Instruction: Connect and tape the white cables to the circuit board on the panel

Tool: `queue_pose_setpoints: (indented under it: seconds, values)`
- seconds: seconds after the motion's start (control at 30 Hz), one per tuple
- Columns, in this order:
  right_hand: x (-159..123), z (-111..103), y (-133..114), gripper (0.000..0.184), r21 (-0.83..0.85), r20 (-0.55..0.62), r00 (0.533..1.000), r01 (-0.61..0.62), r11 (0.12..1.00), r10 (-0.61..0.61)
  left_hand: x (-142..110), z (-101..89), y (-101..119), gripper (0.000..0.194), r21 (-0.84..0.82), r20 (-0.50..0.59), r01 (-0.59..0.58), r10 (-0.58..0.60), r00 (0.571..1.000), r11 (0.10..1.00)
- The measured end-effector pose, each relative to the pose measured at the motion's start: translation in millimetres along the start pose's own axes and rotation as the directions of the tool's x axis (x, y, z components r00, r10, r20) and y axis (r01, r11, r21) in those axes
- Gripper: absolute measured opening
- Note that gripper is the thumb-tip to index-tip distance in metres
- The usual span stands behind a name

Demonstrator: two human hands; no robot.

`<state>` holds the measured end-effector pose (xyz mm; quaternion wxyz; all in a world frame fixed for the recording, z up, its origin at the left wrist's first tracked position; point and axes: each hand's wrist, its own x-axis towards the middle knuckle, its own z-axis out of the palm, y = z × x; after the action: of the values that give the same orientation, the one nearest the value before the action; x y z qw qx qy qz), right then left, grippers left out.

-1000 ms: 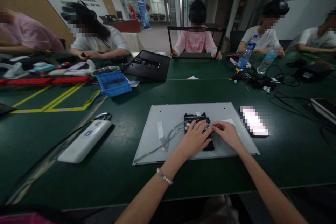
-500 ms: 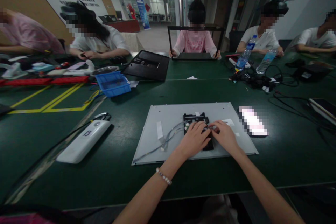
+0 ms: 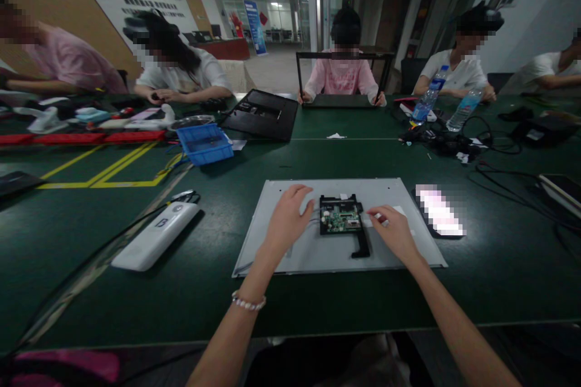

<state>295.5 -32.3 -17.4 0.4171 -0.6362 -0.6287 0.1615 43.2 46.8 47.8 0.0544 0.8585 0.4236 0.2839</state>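
Observation:
A grey-white flat panel (image 3: 254, 242) lies on the table in front of me. On it sits a black plastic bracket (image 3: 362, 245) carrying a green circuit board (image 3: 340, 221). My left hand (image 3: 290, 217) hovers over the panel's left part, thumb apart from the fingers, holding nothing. It hides most of the thin grey cables (image 3: 313, 219) that run left from the board. Just right of the bracket is my right hand (image 3: 394, 230), its fingers loosely curled and slightly apart, with nothing visible in them.
A white power bank (image 3: 154, 239) with a cable lies left of the panel; a lit phone (image 3: 439, 210) lies to its right. Farther back are a blue bin (image 3: 205, 145), a black cover (image 3: 263, 115), two bottles (image 3: 429, 97) and tangled cables. A person opposite holds a black frame (image 3: 298, 75).
Both hands have come off the circuit board. My left hand moved left over the cables, and my right hand drew slightly right, leaving the board uncovered. The view shifted a little.

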Motion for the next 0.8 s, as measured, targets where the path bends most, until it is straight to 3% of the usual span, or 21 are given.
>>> queue_pose_setpoints:
  seconds: [0.13,0.27,0.43,0.8]
  values:
    - [0,-2,5,0.022,-0.044,0.049,0.999,-0.011,0.999,0.013,-16,-13.5,-48,0.024,-0.061,-0.005,0.135,-0.135,0.991,0.989]
    - [-1,-3,8,0.024,-0.073,0.116,0.993,0.003,0.997,0.005,-35,-8.2,-76,0.026,-0.072,-0.015,0.214,-0.215,0.976,0.974]
    - [-1,-1,8,0.025,-0.089,0.167,0.986,0.006,0.996,0.009,-43,1.2,-85,0.035,-0.073,0.062,0.248,-0.244,0.968,0.966]
    - [0,8,21,0.022,-0.057,0.194,0.981,0.01,0.998,0.001,-44,2.7,-85,0.033,-0.015,0.133,0.156,-0.153,0.979,0.988]
